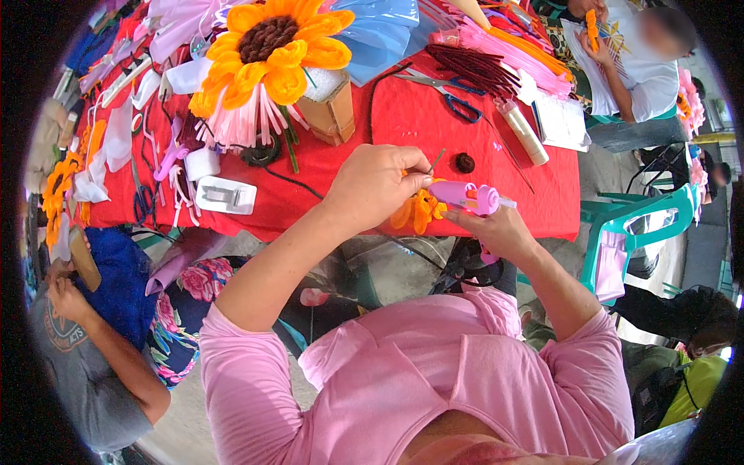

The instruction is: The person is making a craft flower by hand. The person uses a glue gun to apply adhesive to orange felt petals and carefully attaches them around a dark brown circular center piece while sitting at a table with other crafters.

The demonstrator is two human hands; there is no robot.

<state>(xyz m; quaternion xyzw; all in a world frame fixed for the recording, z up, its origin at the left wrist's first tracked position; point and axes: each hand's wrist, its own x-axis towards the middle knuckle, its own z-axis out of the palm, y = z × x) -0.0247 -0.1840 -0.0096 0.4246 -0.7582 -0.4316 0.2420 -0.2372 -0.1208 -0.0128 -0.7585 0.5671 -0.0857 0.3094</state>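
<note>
My left hand (376, 186) is closed in a pinch near the table's front edge, with a thin green stem (439, 160) sticking up by its fingertips. Just below hangs a small orange fuzzy flower (422, 213), partly hidden behind my fingers. My right hand (500, 230) grips a pink and purple glue gun (463, 195), its tip pointing left toward the flower. A dark brown fuzzy coil (464, 163) lies on the red cloth (411, 108) just beyond the glue gun. Whether the nozzle touches the flower is hidden.
A large orange sunflower (267, 46) stands by a cardboard box (333, 112). Blue-handled scissors (457, 101), brown pipe cleaners (473, 70) and a pale tube (521, 132) lie far right. Left are another glue gun (170, 159) and a white tray (225, 195). A green chair (639, 221) stands right; people sit nearby.
</note>
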